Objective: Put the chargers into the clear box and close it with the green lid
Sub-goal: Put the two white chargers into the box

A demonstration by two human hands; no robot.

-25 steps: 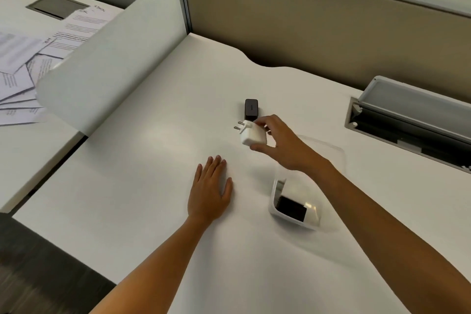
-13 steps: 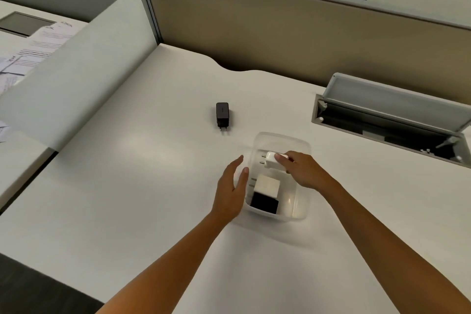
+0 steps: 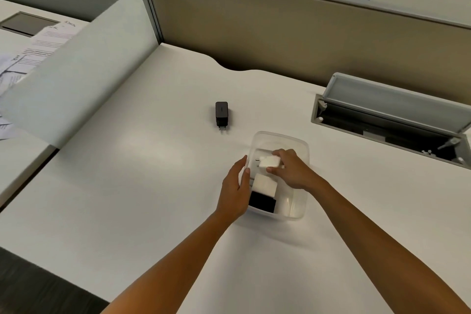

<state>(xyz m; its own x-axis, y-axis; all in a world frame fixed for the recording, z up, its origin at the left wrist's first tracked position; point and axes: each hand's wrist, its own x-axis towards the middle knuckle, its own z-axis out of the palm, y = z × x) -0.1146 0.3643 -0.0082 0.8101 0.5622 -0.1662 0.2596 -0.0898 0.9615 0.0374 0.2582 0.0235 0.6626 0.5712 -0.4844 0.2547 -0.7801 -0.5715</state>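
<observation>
Your right hand grip clamped on a white charger inside the clear box, your left hand open against its side, black charger apart on the surface.

The white bench carries a clear box near its middle and, apart from it toward the partition, a black charger lying flat, prongs facing the near edge.
</observation>
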